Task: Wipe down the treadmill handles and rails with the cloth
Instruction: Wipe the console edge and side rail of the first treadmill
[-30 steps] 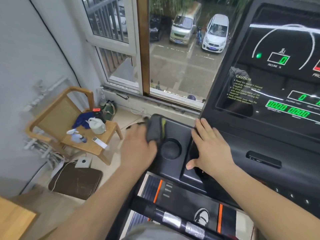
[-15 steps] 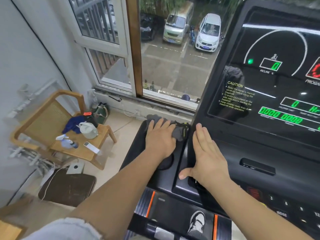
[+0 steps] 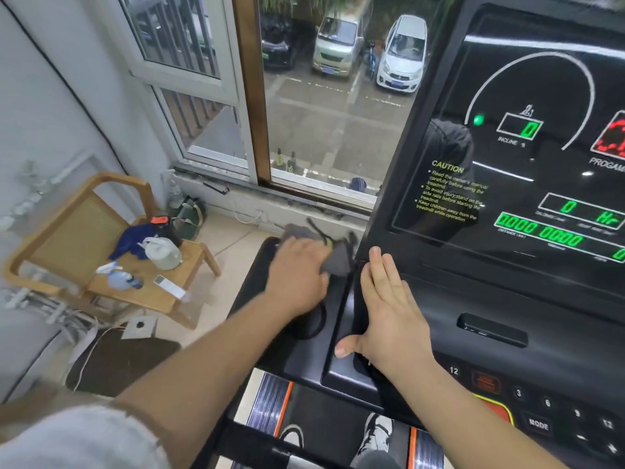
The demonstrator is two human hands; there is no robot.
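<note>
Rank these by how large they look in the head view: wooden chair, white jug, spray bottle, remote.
1. wooden chair
2. white jug
3. spray bottle and remote: these look about alike, so no order between them.

The grey cloth, bunched up with a yellow-green streak, lies blurred under my left hand. It sits at the far end of the treadmill's glossy black side tray.

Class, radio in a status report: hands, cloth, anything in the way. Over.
Left hand flat on grey cloth, pressing it to the treadmill's side tray. Right hand resting flat on console. No obstruction seen.
</note>
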